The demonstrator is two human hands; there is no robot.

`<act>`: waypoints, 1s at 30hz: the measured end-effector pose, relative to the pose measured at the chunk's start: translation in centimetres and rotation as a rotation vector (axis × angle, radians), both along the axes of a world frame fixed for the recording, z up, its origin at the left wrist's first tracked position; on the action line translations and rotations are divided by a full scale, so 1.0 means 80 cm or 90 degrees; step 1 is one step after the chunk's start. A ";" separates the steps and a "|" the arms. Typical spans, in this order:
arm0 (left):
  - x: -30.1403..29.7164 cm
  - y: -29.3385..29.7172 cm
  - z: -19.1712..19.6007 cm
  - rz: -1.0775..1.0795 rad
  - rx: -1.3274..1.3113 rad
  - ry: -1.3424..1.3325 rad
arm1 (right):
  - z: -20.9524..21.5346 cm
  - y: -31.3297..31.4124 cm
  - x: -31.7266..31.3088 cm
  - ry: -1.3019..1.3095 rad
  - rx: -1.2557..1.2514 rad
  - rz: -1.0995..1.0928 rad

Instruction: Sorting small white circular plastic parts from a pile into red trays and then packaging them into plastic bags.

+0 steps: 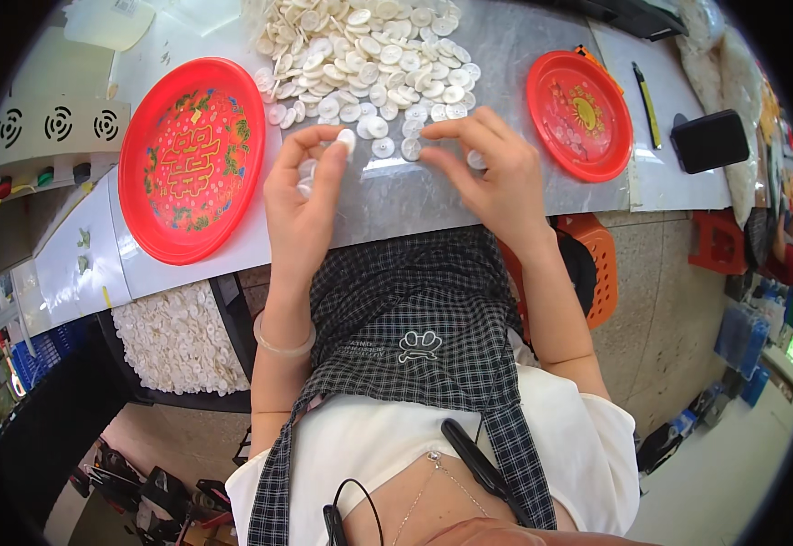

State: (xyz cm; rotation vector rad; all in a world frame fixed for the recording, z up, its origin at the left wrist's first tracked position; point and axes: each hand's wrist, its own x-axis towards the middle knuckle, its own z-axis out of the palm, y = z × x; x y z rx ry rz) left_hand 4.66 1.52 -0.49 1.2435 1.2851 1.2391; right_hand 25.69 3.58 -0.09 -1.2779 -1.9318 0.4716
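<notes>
My left hand (303,187) is closed, with a small round white plastic disc (346,141) pinched between thumb and forefinger. A few more white discs (306,169) show beside its palm, partly hidden by the fingers. My right hand (504,173) has its thumb and forefinger apart, the tips right beside another white disc (411,149) on the grey tabletop (378,205). One more disc (476,160) peeks out under the right palm. Beyond both hands spreads a large heap of similar white discs (369,64).
A big red patterned tray (132,164) lies left of my left hand, a smaller red tray (624,136) at the right. Farther right are a yellow-and-black cutter knife (646,105) and a black phone (710,142). Below the table's left edge stands a black bin (232,318) full of white pieces.
</notes>
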 end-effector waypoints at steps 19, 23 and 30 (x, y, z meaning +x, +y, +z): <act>-0.008 -0.018 0.008 -0.251 -0.286 -0.726 | 0.003 -0.012 -0.013 0.559 -0.393 0.060; -0.009 -0.010 0.011 -0.194 -0.178 -0.586 | 0.009 -0.009 -0.006 0.648 -0.504 0.103; 0.027 0.010 0.007 -0.002 0.118 0.404 | 0.000 -0.014 -0.008 0.486 -0.384 0.170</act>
